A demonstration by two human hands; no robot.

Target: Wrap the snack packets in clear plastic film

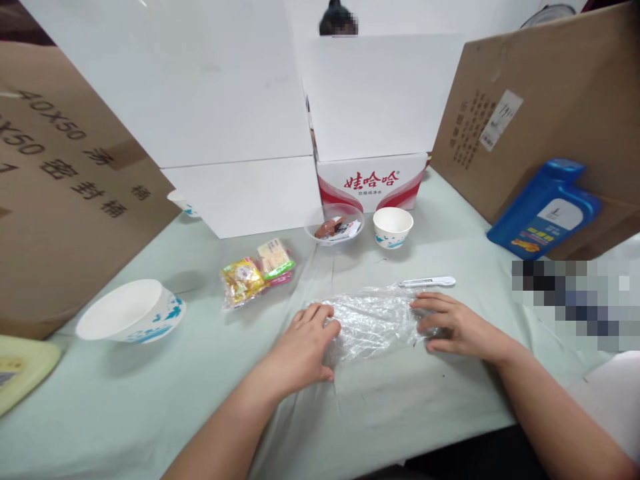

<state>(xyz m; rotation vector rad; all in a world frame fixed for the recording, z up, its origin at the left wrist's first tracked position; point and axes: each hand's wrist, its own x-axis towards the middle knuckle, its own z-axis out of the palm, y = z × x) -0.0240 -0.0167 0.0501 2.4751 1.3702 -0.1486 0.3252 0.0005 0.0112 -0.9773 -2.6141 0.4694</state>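
Note:
A crumpled sheet of clear plastic film [375,327] lies on the pale green cloth in front of me. My left hand [306,343] rests at its left edge, fingers apart and slightly bent, the tips touching the film. At the opposite edge, my right hand [454,325] has its fingers spread over the film's right end. Neither hand is closed round anything. Just beyond the right hand, a white utility knife [427,282] lies flat, its left end close to the film.
Snack packets [245,280] lie left of centre. A large paper bowl [130,315] stands farther left. Behind the film are a clear plastic bowl [323,239] with items inside and a smaller paper bowl [393,230]. A blue bottle [545,213] leans against a cardboard box [543,120].

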